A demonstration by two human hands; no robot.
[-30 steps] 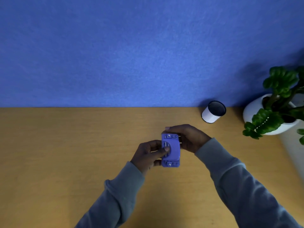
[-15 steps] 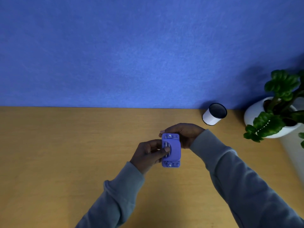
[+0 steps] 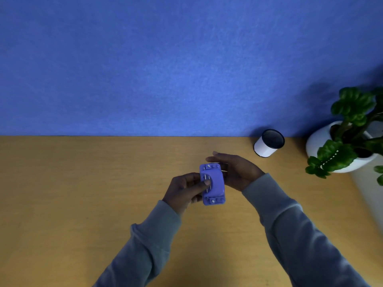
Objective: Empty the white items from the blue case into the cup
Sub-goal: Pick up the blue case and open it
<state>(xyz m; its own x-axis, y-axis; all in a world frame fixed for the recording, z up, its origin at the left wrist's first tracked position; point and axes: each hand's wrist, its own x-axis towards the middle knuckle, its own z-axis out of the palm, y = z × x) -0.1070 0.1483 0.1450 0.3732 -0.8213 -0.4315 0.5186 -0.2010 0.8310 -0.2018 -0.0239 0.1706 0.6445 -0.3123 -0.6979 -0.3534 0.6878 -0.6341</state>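
Spanning the lower view, a wooden bench met a blue wall. Potted plant at far right. Right hand, fingers spread and palm open, cupped beside the blue case. Left hand gripped that case above the bench. White cup upright near the wall, well apart. Thin white items jutted from the case towards the right palm.

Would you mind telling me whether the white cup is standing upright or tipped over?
Upright: the cup stands on its base on the table, dark mouth facing up.
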